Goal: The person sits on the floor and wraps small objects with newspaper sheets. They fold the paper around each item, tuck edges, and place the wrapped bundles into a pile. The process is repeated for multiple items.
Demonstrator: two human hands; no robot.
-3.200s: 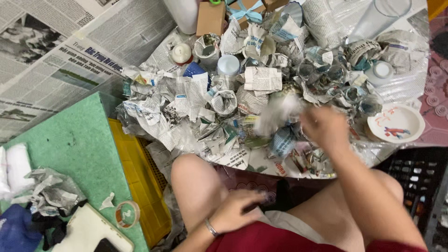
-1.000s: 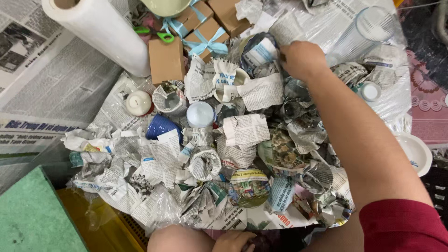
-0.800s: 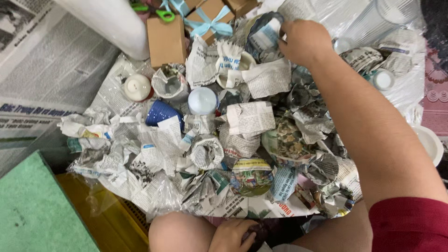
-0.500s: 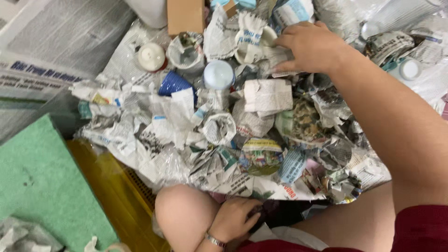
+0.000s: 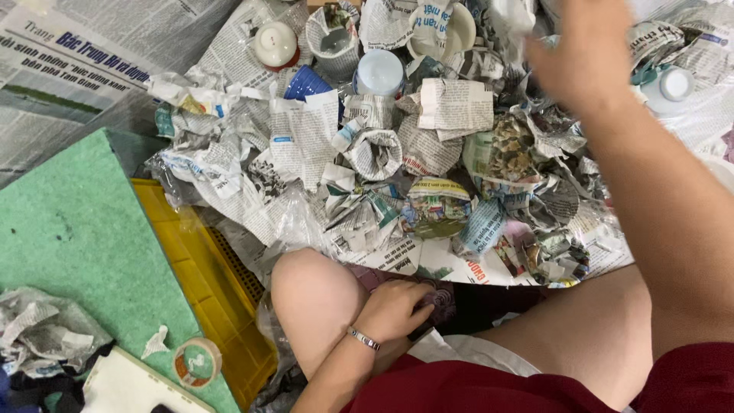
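Observation:
My right hand (image 5: 582, 55) hovers, blurred by motion, over the far right of a heap of newspaper-wrapped cups and bowls (image 5: 428, 153). A pale blur of paper (image 5: 511, 17) shows at its fingertips; whether the hand grips it is unclear. My forearm crosses the right side of the heap. My left hand (image 5: 396, 307), with a thin bracelet on the wrist, rests between my bare knees on dark cloth and holds nothing. An open paper-wrapped cup (image 5: 376, 151) stands mid-heap, and a pale blue round lid (image 5: 380, 73) lies behind it.
A green board (image 5: 69, 229) lies over a yellow crate (image 5: 206, 283) at the left, with a tape roll (image 5: 196, 361) and crumpled newspaper (image 5: 38, 336) on it. A white and red round lid (image 5: 275, 42), a blue cup (image 5: 306, 80) and a white-capped jar (image 5: 673, 84) sit in the heap. Newspaper sheets (image 5: 92, 69) cover the floor.
My right hand has lifted off the wrapped pieces at the far side and swung right. The camera has tilted down, which brings my knees, left hand and the crate into view.

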